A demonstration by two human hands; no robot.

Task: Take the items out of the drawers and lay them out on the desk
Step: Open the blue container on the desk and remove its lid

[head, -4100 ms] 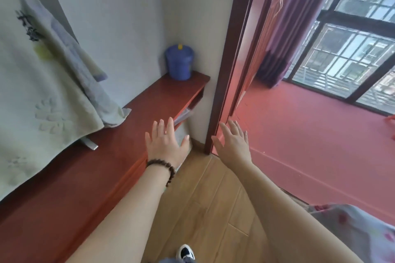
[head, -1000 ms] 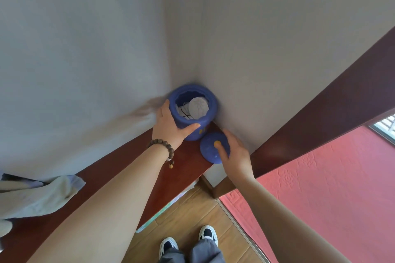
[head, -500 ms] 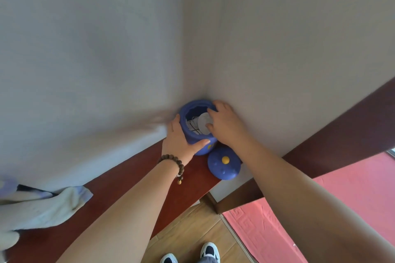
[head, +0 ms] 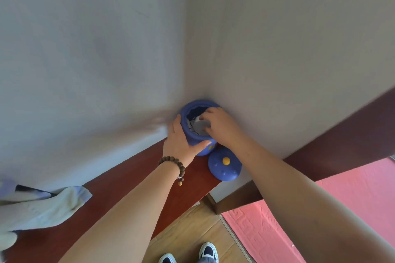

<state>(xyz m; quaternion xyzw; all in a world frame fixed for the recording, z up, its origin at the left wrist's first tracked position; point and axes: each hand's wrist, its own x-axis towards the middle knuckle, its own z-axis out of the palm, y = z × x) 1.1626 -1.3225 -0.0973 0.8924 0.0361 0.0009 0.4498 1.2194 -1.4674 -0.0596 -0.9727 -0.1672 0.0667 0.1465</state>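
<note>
A blue jar [head: 193, 139] stands open in the wall corner at the far end of the red-brown desk [head: 132, 179]. My left hand [head: 181, 139] wraps its near side, thumb across the front. My right hand [head: 220, 126] reaches over the jar's mouth and its fingers pinch a pale grey round piece [head: 201, 127] that sticks up from the contents. Other white items with dark lines lie inside, mostly hidden. The jar's blue lid [head: 224, 166] with a yellow knob lies on the desk to the right of the jar.
A pale folded cloth [head: 40, 205] lies on the desk at the left. A dark wooden door frame [head: 320, 156] runs along the right, with red carpet [head: 352, 198] beyond it. Wooden floor [head: 192, 230] and my shoes [head: 208, 251] show below the desk edge.
My right hand set the lid down beside the jar, then reached into the jar's mouth and took hold of the grey piece. My left hand stays on the jar.
</note>
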